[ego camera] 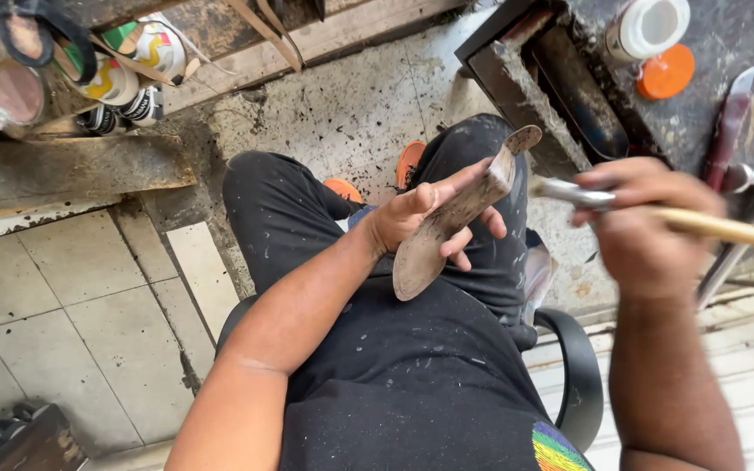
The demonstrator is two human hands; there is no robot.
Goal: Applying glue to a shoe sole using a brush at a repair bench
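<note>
— What's around you?

— A grubby tiled floor (71, 296) below, speckled with dark bits, and a dark stained bench (709, 113) to my right. I sit on a black chair (579, 371), in black trousers flecked with pale spots.

— What's in your hands?

— My left hand (412, 214) holds a worn shoe sole (455, 214) over my lap, tilted, heel end up toward the bench. My thumb lies along one side and my fingers curl around the other, so it is clasped, not pinched. My right hand (634, 227) is closed around the pale wooden handle of a brush (656, 214); its metal collar points at the sole's upper end. The hand is blurred, and whether the bristles touch the sole I cannot tell.

— And on the bench?

— A white jar (647, 28), an orange lid (666, 71) just beside it, and a flat blade-like tool (726, 122). Colourful shoes (128, 65) sit on a wooden shelf at top left.
</note>
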